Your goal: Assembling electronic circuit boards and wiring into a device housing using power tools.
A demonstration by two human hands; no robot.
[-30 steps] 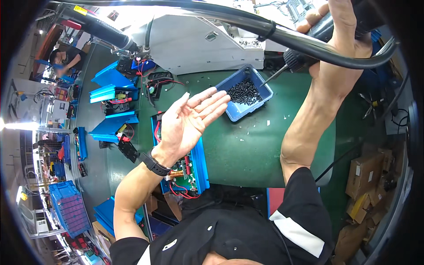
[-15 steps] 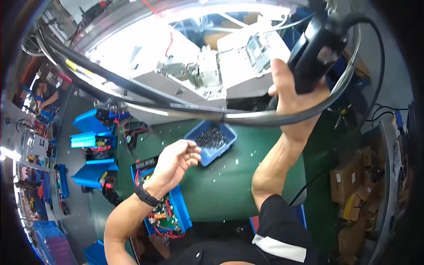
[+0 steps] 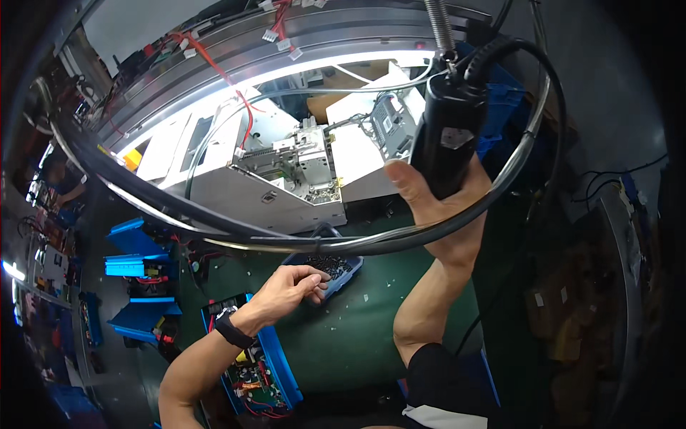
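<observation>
My right hand is wrapped around the lower body of a black power screwdriver, thumb pointing up along its side. The tool hangs upright from a coiled spring; its lower end is hidden by hand and cables. My left hand, with a dark wristband, is at the near left edge of a blue tray of small black screws. Its fingers are curled and pinched together; anything between them is too small to make out. Under that wrist lies a blue housing with a circuit board inside.
A loop of black and clear cables sweeps across in front of both hands. Behind it stands a white-panelled machine under a bright lamp. More blue housings stand at left on the green bench mat. Cardboard boxes are at right.
The view has tilted up, showing more of the machine and spring. My right hand and the screwdriver have shifted left and lower in the picture. My left hand's fingers have drawn closer together beside the tray.
</observation>
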